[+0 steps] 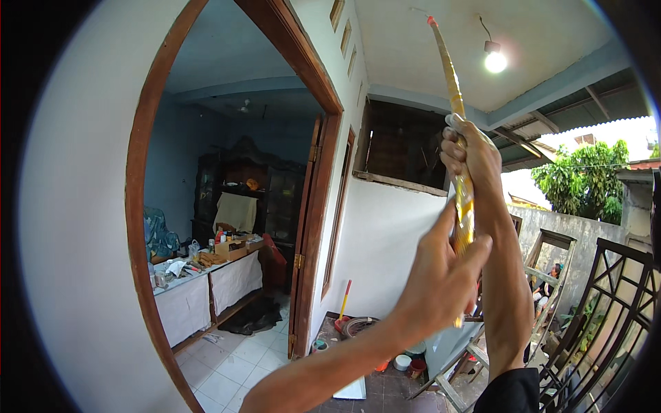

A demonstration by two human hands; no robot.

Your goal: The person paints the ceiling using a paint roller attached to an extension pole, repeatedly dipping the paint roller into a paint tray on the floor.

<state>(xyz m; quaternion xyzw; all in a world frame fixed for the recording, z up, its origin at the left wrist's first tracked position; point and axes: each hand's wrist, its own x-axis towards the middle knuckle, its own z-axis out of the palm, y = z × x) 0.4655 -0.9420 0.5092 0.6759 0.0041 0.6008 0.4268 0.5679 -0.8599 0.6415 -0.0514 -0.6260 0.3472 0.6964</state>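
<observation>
Left of the gold pole [450, 76], open air up to the brown doorframe [295, 55]; right of its tip, a hanging bulb [495, 62]; below it, a ladder [475, 353].

Doorway [140, 158] left of pole [465, 206], gate [624, 250] right; cabinet [281, 199] beyond doorway.

A yellowish, red-tipped pole [465, 196] slants steeply upward.
</observation>
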